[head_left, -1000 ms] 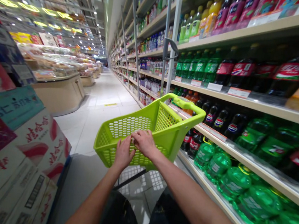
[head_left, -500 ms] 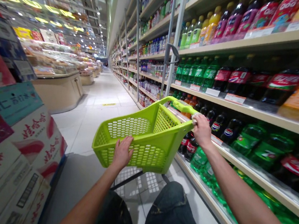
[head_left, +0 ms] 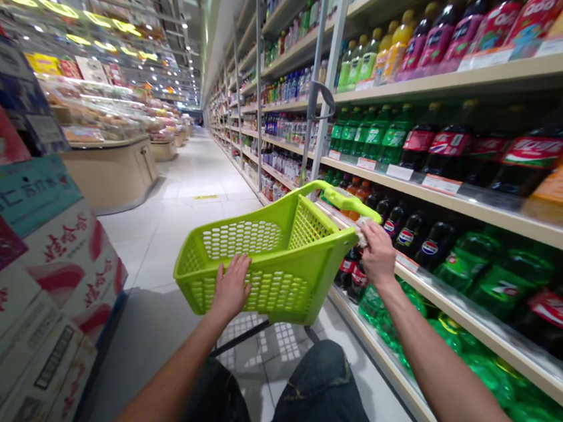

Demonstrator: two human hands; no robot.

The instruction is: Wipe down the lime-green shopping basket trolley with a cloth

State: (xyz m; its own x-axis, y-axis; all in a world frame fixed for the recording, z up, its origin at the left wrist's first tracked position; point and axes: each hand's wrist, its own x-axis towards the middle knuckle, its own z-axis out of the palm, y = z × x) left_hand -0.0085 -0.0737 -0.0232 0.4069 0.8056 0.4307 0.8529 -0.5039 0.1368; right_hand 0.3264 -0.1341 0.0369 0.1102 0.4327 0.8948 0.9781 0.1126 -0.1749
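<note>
A lime-green plastic shopping cart [head_left: 298, 286] with perforated walls stands in front of my knees, its handle [head_left: 348, 199] toward the shelf on the right. My left hand [head_left: 231, 285] rests with fingers stretched out against the near side rim of the basket. At the cart's handle corner, my right hand [head_left: 376, 251] is closed around a crumpled whitish cloth or tissue [head_left: 362, 230], which presses on the green plastic. The palm side of the right hand is hidden.
Shelves [head_left: 503, 207] of soft drink bottles run along the right. Stacked cartons [head_left: 62, 235] stand close on the left. Behind them is a curved display counter [head_left: 109, 173]. A tiled aisle [head_left: 191, 161] leads away ahead.
My right hand has shifted slightly down and toward me with the cloth, from the handle's end to the corner beneath it. My left hand stays at the rim; the cart has hardly moved.
</note>
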